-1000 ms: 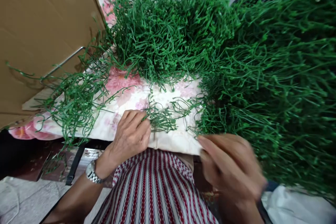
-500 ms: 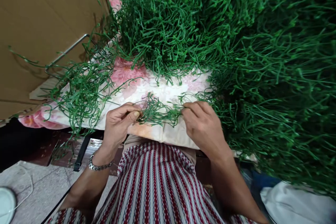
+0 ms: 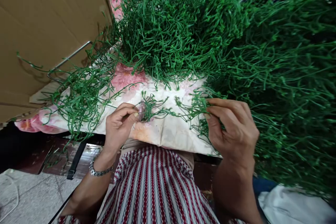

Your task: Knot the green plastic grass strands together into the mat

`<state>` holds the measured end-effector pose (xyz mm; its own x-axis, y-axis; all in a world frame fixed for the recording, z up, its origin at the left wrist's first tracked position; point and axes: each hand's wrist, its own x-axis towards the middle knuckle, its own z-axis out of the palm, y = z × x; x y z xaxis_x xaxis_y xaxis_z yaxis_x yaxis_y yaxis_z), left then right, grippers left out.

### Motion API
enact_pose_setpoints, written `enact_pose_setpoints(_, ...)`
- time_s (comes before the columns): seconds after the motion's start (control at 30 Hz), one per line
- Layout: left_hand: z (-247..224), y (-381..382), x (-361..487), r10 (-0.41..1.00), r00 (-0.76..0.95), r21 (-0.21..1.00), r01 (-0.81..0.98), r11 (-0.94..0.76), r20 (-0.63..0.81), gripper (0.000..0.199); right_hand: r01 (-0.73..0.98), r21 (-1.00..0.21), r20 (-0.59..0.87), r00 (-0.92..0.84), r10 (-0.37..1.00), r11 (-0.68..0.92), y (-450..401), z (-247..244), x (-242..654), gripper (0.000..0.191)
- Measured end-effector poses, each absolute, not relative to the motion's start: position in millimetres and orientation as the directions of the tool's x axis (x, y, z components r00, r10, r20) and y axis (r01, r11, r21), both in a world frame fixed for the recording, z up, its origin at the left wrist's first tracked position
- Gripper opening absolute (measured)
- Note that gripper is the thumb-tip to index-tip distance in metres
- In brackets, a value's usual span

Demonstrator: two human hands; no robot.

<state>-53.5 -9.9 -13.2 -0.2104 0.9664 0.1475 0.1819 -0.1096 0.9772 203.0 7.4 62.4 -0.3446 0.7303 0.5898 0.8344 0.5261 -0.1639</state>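
My left hand (image 3: 121,122) is closed in a pinch on the base of a small sprig (image 3: 150,108) of thin green plant stems, artificial by their look. The sprig's branching tips point right, over the white floral cloth (image 3: 170,129). My right hand (image 3: 232,126) pinches more green stems (image 3: 195,106) at the edge of the big pile; its other fingers are bent. Between the hands, a few tips of the two bunches come close together. Whether they touch, I cannot tell.
A large heap of green stems (image 3: 178,31) covers the back and right side. A smaller loose pile (image 3: 81,98) lies at the left, beside a bent metal rod (image 3: 69,56) and a cardboard box (image 3: 52,24). White fabric (image 3: 291,203) sits at lower right.
My right hand has moved right, away from my left hand, and now pinches stems near the big pile. My left hand has stayed nearly in place with its sprig. The view has tilted slightly up.
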Motion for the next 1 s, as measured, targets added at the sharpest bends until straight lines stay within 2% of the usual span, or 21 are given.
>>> enact_pose_setpoints(0.1,-1,-13,-50,0.958,-0.159,0.909,0.385,-0.161,0.238,0.011,0.800,-0.165,0.563,-0.403,0.721,0.577,8,60,196,0.016)
enact_pose_setpoints(0.2,20,-19,-40,0.846,-0.184,0.715,0.638,-0.285,0.501,0.029,0.763,-0.191,0.513,-0.458,0.726,0.617,9,57,189,0.016)
enact_pose_setpoints(0.27,33,-22,-29,0.755,-0.040,0.541,0.723,-0.430,0.654,0.034,0.747,-0.205,0.467,-0.493,0.734,0.632,8,56,184,0.014)
enact_pose_setpoints(0.3,38,-23,-23,0.723,0.073,0.461,0.725,-0.511,0.687,0.035,0.741,-0.208,0.444,-0.510,0.737,0.638,8,56,181,0.013)
enact_pose_setpoints(0.37,43,-22,-11,0.692,0.256,0.364,0.700,-0.615,0.675,0.030,0.733,-0.207,0.405,-0.538,0.739,0.648,6,56,177,0.010)
enact_pose_setpoints(0.4,42,-20,-6,0.697,0.303,0.354,0.691,-0.630,0.650,0.026,0.730,-0.203,0.393,-0.549,0.737,0.652,5,56,175,0.009)
enact_pose_setpoints(0.53,33,-15,-1,0.765,0.331,0.409,0.692,-0.594,0.552,0.015,0.720,-0.216,0.378,-0.561,0.737,0.659,2,52,171,0.010)
enact_pose_setpoints(0.7,29,-19,-9,0.799,0.377,0.454,0.673,-0.583,0.468,0.012,0.675,-0.332,0.365,-0.552,0.749,0.659,0,45,173,0.020)
enact_pose_setpoints(0.83,32,-22,-12,0.833,0.376,0.563,0.615,-0.552,0.406,0.011,0.618,-0.386,0.358,-0.583,0.729,0.685,-2,44,176,0.031)
enact_pose_setpoints(1.0,34,-20,-15,0.838,0.404,0.676,0.502,-0.539,0.368,0.011,0.565,-0.355,0.349,-0.659,0.666,0.745,-2,42,179,0.015)
